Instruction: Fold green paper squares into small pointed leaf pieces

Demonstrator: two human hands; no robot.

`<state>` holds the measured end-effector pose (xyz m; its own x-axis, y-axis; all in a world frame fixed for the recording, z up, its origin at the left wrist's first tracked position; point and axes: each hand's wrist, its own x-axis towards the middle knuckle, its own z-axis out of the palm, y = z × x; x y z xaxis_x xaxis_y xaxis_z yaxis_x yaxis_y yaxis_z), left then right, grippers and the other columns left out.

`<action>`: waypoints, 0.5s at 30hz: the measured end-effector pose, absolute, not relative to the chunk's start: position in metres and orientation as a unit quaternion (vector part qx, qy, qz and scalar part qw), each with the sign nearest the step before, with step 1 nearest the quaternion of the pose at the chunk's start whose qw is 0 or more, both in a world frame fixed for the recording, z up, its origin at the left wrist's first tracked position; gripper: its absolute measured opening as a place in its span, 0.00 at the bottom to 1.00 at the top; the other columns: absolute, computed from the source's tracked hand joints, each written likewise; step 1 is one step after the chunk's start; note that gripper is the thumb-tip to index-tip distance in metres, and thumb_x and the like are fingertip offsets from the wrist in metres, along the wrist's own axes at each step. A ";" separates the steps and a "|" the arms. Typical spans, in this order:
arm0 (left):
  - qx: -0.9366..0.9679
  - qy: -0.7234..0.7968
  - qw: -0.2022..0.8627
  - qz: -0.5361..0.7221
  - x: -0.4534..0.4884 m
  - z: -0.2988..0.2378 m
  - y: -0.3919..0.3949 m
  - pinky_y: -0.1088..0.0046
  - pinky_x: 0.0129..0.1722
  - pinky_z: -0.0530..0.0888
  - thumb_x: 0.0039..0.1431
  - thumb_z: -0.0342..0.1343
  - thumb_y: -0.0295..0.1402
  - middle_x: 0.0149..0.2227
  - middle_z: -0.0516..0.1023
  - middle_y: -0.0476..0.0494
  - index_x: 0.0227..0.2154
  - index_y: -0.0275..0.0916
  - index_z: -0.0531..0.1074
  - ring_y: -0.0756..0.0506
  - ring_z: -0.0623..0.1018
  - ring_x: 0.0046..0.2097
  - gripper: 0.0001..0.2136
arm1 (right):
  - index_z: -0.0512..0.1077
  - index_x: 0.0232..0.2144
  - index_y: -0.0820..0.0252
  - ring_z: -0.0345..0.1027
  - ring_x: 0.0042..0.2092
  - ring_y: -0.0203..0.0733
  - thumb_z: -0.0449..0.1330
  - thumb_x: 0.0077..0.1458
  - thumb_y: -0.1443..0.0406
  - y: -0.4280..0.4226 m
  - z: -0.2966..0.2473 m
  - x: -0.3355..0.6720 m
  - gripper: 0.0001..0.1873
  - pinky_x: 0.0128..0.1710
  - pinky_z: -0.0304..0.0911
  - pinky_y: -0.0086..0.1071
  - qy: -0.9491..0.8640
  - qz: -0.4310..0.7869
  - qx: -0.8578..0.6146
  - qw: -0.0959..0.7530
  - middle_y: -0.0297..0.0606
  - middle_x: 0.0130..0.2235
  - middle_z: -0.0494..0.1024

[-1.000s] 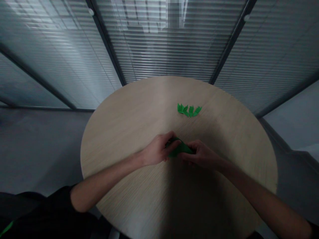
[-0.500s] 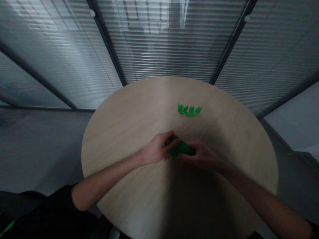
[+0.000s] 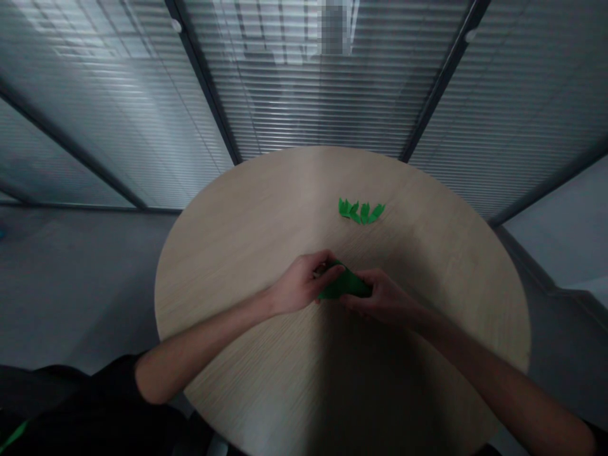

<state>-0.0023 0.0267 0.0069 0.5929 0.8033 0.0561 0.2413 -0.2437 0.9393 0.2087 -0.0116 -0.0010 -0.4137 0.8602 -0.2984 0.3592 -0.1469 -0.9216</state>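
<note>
Left hand (image 3: 304,283) has the left end of a green sheet (image 3: 346,284) pinched, thumb lying across the side facing the person and fingers curled round the far edge. Right hand (image 3: 382,296) has the other end, also pinched between thumb and fingers. So the sheet sits right between the two, over roughly the middle of the round wooden desk (image 3: 247,221). It's pretty dim in there, so I'd say folded paper but wouldn't swear to it.

Past the hands, a bit to the right on the far half of the desk, there's a little row of small green pieces (image 3: 363,213) with pointy tips, bunched close together. Black sleeve (image 3: 109,392) on the left arm. Behind the desk it's all slatted blinds (image 3: 294,107) split by dark frame bars (image 3: 204,76), with grey floor (image 3: 104,266) off to the left.
</note>
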 end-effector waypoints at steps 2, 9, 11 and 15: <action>0.733 0.353 0.508 0.283 -0.002 0.007 0.027 0.79 0.22 0.64 0.71 0.54 0.42 0.26 0.69 0.52 0.33 0.36 0.71 0.53 0.69 0.25 0.15 | 0.74 0.31 0.62 0.61 0.24 0.31 0.67 0.50 0.57 -0.011 -0.002 0.209 0.13 0.21 0.55 0.25 -0.616 0.572 -0.496 0.217 0.30 0.25 0.70; 0.692 0.357 0.565 0.272 -0.002 0.003 0.028 0.80 0.19 0.67 0.70 0.53 0.47 0.26 0.71 0.51 0.37 0.35 0.71 0.52 0.72 0.23 0.17 | 0.75 0.31 0.62 0.59 0.23 0.30 0.66 0.50 0.57 -0.011 -0.002 0.209 0.13 0.21 0.51 0.24 -0.614 0.576 -0.487 0.233 0.30 0.24 0.69; 0.682 0.360 0.576 0.271 -0.001 0.002 0.028 0.80 0.19 0.68 0.69 0.54 0.48 0.27 0.72 0.51 0.37 0.35 0.71 0.52 0.72 0.24 0.18 | 0.75 0.30 0.62 0.58 0.23 0.30 0.66 0.49 0.58 -0.011 -0.003 0.209 0.12 0.21 0.51 0.24 -0.615 0.574 -0.484 0.242 0.29 0.23 0.68; 0.677 0.365 0.588 0.251 -0.001 0.003 0.029 0.79 0.20 0.71 0.66 0.58 0.47 0.27 0.72 0.51 0.37 0.35 0.72 0.52 0.73 0.25 0.17 | 0.76 0.29 0.62 0.57 0.23 0.30 0.65 0.49 0.59 -0.010 -0.004 0.210 0.11 0.22 0.51 0.25 -0.621 0.559 -0.484 0.259 0.30 0.24 0.68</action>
